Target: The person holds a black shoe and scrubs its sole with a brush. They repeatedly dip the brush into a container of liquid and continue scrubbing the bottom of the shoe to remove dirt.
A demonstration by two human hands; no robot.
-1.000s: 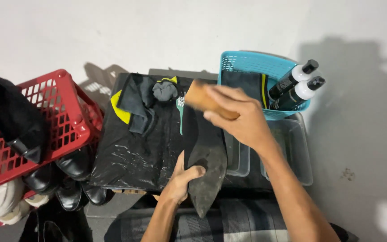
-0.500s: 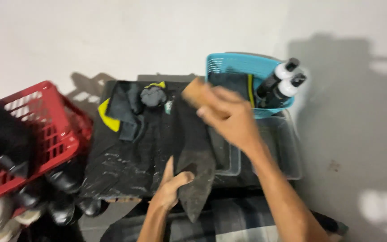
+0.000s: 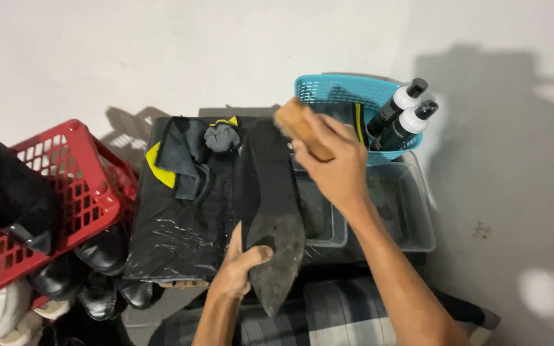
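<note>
I am holding a black shoe point(image 3: 274, 211) sole-up in the middle of the frame, its grey worn sole facing me and its toe pointing to the lower edge. My left hand point(image 3: 242, 269) is clamping its fingers around the shoe's lower left edge, thumb lying over the sole. My right hand point(image 3: 331, 163) is gripping a tan wooden brush point(image 3: 296, 125), fingers wrapped over its back, and is pressing it against the shoe's heel end at upper centre.

Under the shoe I am seeing a black plastic sheet point(image 3: 174, 237) spread over a low surface, with a crumpled dark cloth with yellow patches point(image 3: 184, 160) lying on its upper part. Just right of the shoe a clear plastic tub point(image 3: 411, 211) is sitting, and behind it a turquoise basket point(image 3: 335, 90) is holding two black bottles with white necks point(image 3: 405, 115). At the left a red basket point(image 3: 72, 186) is standing, with black shoes point(image 3: 100, 269) heaped below it. A checked cloth point(image 3: 335, 314) is showing at the lower edge.
</note>
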